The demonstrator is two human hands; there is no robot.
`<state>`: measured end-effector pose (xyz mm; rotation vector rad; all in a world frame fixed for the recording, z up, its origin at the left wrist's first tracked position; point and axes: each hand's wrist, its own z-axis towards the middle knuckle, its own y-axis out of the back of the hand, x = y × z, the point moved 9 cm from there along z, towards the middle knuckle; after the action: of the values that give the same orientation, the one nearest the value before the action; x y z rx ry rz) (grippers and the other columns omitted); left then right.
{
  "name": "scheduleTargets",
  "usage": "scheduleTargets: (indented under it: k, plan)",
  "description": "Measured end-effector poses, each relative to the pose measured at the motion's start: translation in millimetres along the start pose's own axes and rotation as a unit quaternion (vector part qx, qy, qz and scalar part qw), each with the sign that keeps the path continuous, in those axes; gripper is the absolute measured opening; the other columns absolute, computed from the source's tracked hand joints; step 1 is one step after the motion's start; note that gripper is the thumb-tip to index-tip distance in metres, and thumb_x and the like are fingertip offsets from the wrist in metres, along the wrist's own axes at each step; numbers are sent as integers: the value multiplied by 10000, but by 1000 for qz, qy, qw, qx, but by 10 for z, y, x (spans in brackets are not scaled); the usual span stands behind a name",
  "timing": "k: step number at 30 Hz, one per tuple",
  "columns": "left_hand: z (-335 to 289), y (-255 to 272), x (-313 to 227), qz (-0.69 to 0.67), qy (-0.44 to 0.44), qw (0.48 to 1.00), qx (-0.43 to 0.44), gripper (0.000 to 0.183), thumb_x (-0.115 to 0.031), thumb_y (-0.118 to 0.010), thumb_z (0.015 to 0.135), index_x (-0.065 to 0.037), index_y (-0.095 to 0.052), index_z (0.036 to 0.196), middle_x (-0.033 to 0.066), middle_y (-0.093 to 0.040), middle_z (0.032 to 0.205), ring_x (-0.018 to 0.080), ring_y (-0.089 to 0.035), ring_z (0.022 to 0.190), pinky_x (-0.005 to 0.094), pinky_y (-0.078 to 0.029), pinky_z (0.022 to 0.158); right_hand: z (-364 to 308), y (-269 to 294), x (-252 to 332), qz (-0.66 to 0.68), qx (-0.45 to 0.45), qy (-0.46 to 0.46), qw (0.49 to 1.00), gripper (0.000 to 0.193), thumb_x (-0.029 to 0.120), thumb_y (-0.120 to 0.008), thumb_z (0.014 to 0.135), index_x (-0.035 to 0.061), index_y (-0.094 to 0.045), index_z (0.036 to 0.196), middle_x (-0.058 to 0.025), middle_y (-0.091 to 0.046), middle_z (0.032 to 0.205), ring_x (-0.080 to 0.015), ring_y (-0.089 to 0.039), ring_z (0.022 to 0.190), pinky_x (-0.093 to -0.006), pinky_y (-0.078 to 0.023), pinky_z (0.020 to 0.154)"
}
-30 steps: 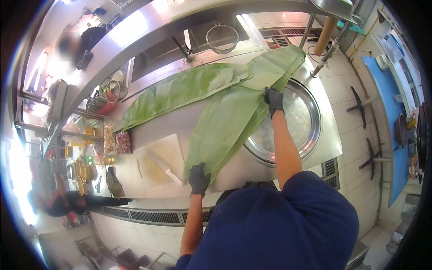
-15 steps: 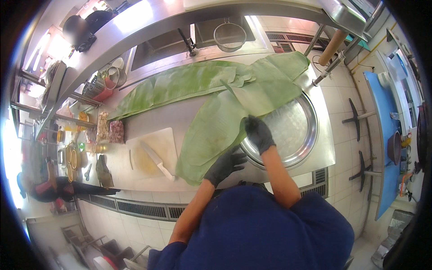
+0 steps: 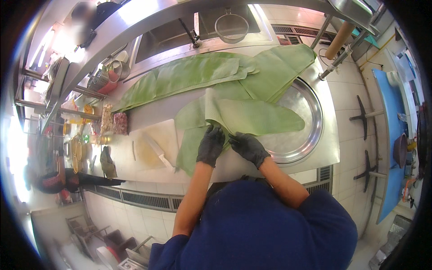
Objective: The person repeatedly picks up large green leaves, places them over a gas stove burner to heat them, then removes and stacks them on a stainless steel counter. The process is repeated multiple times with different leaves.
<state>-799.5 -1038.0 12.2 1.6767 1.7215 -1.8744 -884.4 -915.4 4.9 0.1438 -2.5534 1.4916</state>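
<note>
Both my hands wear black gloves and work at the near edge of a large green banana leaf (image 3: 256, 114) on the steel table. My left hand (image 3: 211, 145) is closed on that edge, where the leaf curls upward in a fold. Just to its right, my right hand (image 3: 247, 147) pinches the same edge, its fingertips partly under the leaf. The leaf's right end lies over a round steel tray (image 3: 299, 148). More banana leaves (image 3: 180, 81) are stacked behind it, and others lie beneath.
Left of the leaves, a knife (image 3: 155, 149) rests on a white cutting board (image 3: 170, 135). Bags of garlic-like bulbs (image 3: 106, 118) and reddish pieces (image 3: 120, 123) stand beyond it. A strainer (image 3: 231, 28) hangs by the sink. Another person (image 3: 67, 180) stands at the far left.
The top leaf has been turned, its right end now lying across the tray and its middle folded up. My left hand moved up, my right hand left and down, bringing them close together.
</note>
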Motion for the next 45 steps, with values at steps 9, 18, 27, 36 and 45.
scheduleTargets:
  k: [9,18,27,36,45]
  plan:
    - [-413,-384,34,17,214,977,-1,277,-34,-556,923,5,-577,1196,131,-606,1235,232,-603,1124,366,-517,909,111,578,112,36,-37,57,997,186,195,-575,975,33,-623,1052,-92,-669,974,-204,-626,888,-340,-519,825]
    - [-222,-809,-336,327,15,945,26,184,-192,-519,982,-26,-595,1005,99,-632,942,236,-649,865,390,-552,830,-250,267,225,110,-40,75,990,282,245,-490,1014,35,-539,1195,-97,-602,1154,-239,-562,1044,-391,-479,913]
    - [-542,-980,-1012,377,-107,913,108,344,-253,-468,985,5,-556,1195,167,-626,1155,296,-582,1076,440,-428,1021,-546,472,1108,212,-59,247,944,422,232,-517,976,-8,-488,1322,-163,-561,1316,-290,-528,1223,-400,-411,1064]
    - [-1097,-612,-2194,-56,-127,989,-46,630,-452,-407,966,-19,-404,1424,136,-495,1422,268,-491,1263,433,-355,1088,-949,52,1899,-198,-173,324,909,463,66,-623,894,0,-485,1331,-116,-593,1255,-247,-567,1169,-369,-450,1021]
    - [-3340,277,-3358,59,-345,879,-325,626,-331,-497,940,-18,-354,1463,226,-450,1434,356,-498,1259,525,-376,1068,-568,-1922,1120,-362,-28,227,904,448,31,-639,871,-14,-503,1295,-107,-578,1225,-209,-582,1105,-336,-487,948]
